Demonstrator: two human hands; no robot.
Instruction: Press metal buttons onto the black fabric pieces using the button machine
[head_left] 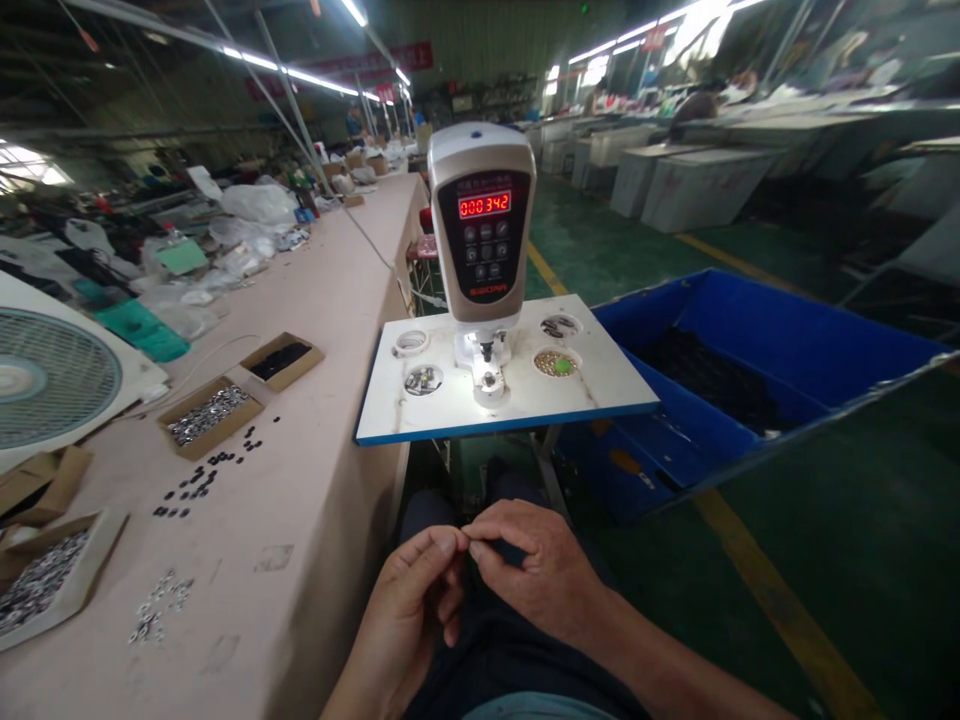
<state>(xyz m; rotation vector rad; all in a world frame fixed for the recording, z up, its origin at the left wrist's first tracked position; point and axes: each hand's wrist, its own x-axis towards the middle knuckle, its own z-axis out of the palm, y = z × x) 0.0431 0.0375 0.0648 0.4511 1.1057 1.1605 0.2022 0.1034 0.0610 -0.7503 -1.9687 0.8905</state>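
My left hand (426, 575) and my right hand (529, 560) meet above my lap, thumbs and forefingers pinched together at the tips. Whatever sits between those fingertips is too small or hidden to make out. Just beyond them stands a snap-fastening machine (480, 230) with a red lit counter reading 000342. Its white work plate (442, 420) has round wells with small metal parts, and a bright lamp shines on the die (489, 380). Neither hand touches the machine.
On the left table (315, 420), cardboard boxes hold metal rings (210, 412) and black pieces (281, 358). Loose black caps (199, 482) and silver rings (157, 605) lie nearby, beside a fan (52, 360). A blue bin (817, 340) with dark cloth stands right.
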